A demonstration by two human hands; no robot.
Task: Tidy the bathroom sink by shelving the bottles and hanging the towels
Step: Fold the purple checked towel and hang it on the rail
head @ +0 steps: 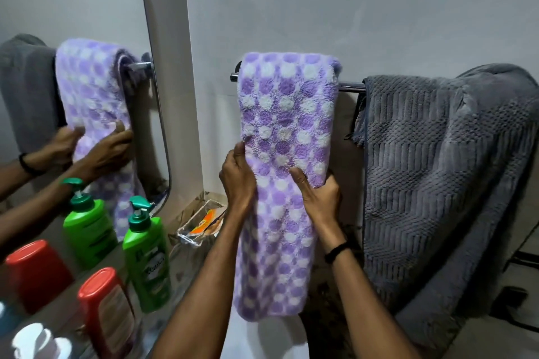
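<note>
Fluffy lilac-and-white dotted towel (287, 131) draping over chrome wall rail (351, 86) | left hand (237, 181), right hand (319, 198) both pinching its front | risk: tugging unevenly, sliding it off.

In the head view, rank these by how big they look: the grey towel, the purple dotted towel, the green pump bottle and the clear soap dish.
Largest to smallest as they appear:
1. grey towel
2. purple dotted towel
3. green pump bottle
4. clear soap dish
The grey towel hangs bunched and runs past the right edge, so its lead is only apparent.

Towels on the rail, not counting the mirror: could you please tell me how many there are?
2. The purple spotted towel hangs at the rail's left end; the grey towel hangs to its right. Nothing suggests another, though the rail runs beyond view.
</note>
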